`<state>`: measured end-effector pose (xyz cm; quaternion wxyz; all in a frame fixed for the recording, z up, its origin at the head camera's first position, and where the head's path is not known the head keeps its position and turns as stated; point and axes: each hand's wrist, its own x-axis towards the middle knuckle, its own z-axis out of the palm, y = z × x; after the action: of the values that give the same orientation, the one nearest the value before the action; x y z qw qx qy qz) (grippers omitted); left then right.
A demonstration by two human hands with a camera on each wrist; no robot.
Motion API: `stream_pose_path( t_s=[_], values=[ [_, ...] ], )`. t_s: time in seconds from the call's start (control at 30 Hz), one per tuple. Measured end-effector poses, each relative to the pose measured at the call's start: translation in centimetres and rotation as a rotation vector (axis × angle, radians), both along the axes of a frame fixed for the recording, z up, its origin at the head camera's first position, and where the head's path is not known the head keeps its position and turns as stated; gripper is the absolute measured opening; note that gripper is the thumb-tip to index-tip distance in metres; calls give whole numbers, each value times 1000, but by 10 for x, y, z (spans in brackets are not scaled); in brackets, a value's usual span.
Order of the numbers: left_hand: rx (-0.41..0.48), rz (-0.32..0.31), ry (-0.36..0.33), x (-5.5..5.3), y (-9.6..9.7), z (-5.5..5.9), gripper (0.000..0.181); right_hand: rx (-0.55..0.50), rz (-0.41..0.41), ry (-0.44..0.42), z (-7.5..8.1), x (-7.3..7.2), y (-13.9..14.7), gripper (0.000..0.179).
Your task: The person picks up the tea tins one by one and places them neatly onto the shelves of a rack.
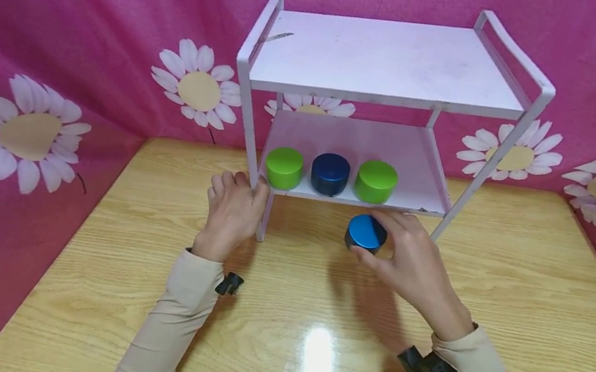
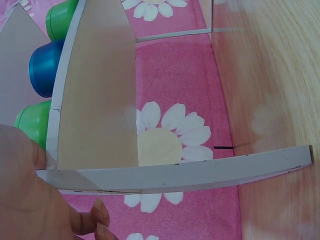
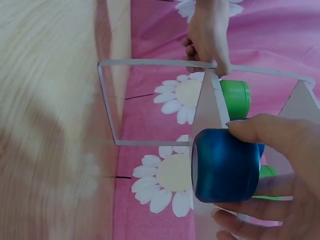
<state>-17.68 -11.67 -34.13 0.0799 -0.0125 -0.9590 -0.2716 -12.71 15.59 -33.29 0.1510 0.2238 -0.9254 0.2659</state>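
My right hand (image 1: 410,252) grips a shiny blue cylinder (image 3: 227,165) between thumb and fingers. In the head view it is held in front of the lower board of a white two-tier shelf rack (image 1: 377,55). Along that board's front edge stand a green cylinder (image 1: 284,168), a dark blue cylinder (image 1: 330,174) and another green cylinder (image 1: 376,182), in a row. My left hand (image 1: 234,207) holds the rack's left front post at the height of the lower board. In the left wrist view its thumb and fingers (image 2: 101,212) lie on either side of the post.
The rack stands on a light wooden table (image 1: 274,338) with a bright reflection near its front. Behind and beside it hangs a pink cloth (image 1: 128,3) with large white flowers. The rack's upper board has raised side rails (image 1: 521,52).
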Motion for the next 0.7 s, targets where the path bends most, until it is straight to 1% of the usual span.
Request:
stream_pose_path(
  t_s=[0.3, 0.47, 0.57, 0.7],
  values=[
    [20, -11, -5, 0, 0, 0, 49, -13, -49, 4, 9, 6, 5, 65],
    [10, -11, -6, 0, 1, 0, 49, -14, -74, 42, 16, 10, 12, 60],
    [6, -7, -4, 0, 1, 0, 49, 0, -119, 70, 22, 12, 16, 57],
    [9, -3, 2, 0, 1, 0, 49, 14, -188, 90, 30, 13, 21, 60]
  ],
)
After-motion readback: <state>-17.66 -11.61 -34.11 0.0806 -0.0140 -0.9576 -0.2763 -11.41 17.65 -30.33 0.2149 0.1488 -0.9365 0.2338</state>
